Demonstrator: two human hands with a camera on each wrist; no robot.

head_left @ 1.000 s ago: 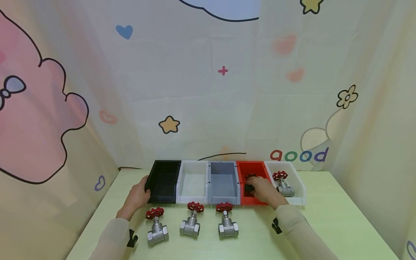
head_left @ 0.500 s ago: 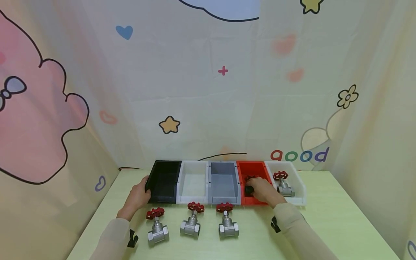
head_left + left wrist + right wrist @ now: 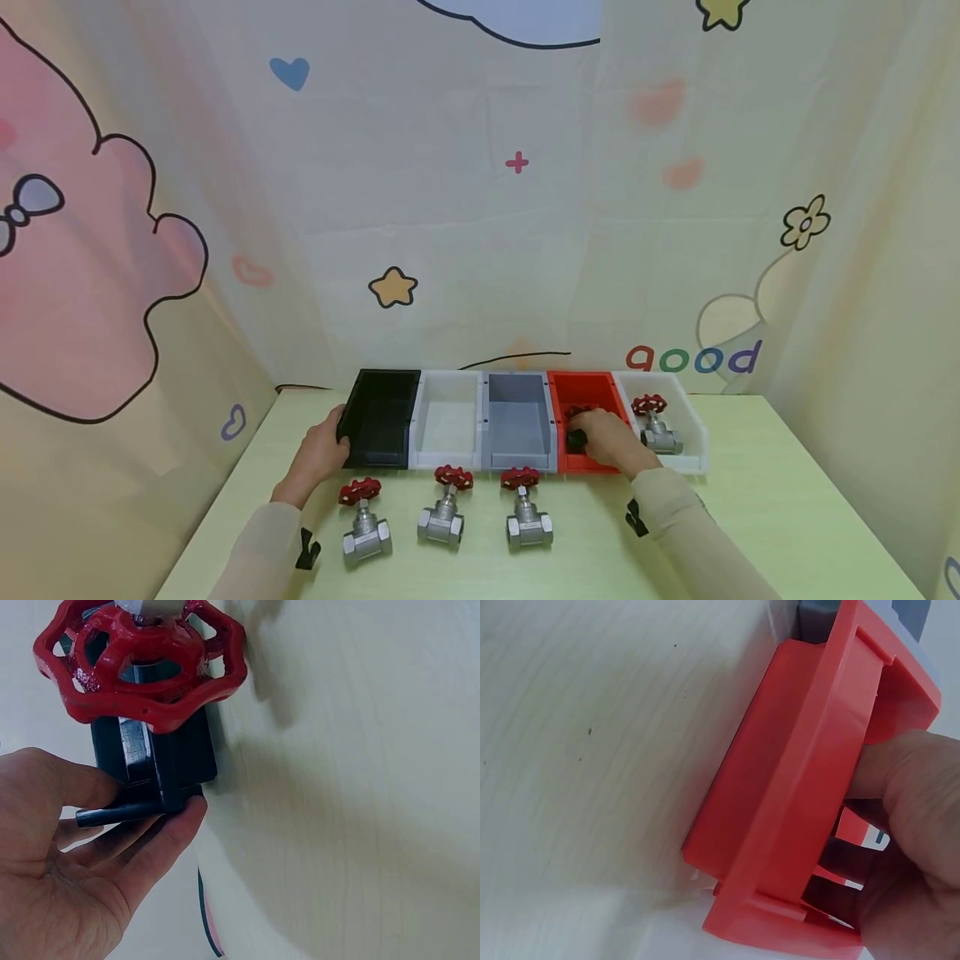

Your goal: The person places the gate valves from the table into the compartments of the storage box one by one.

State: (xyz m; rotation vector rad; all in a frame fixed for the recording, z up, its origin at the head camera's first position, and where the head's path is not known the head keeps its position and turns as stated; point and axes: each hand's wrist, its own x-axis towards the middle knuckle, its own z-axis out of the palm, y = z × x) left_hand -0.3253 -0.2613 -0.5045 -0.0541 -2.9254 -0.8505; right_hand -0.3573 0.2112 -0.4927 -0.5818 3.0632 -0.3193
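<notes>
My left hand pinches the left wall of the black bin between thumb and fingers; the left wrist view shows the grip at the bin's edge. My right hand reaches down into the red bin, fingers curled round a gate valve. Of that valve, part of a dark red handwheel and a dark round end show; the hand hides the rest. In the right wrist view the red bin's front wall covers the fingertips and the valve.
Three gate valves with red handwheels lie before the bins: left, middle, right. Between black and red stand a white bin and a grey bin. Another valve lies in the far-right white bin.
The whole scene shifts very slightly in the head view. Both hands stay at their bins, the right one nearly still inside the red bin.
</notes>
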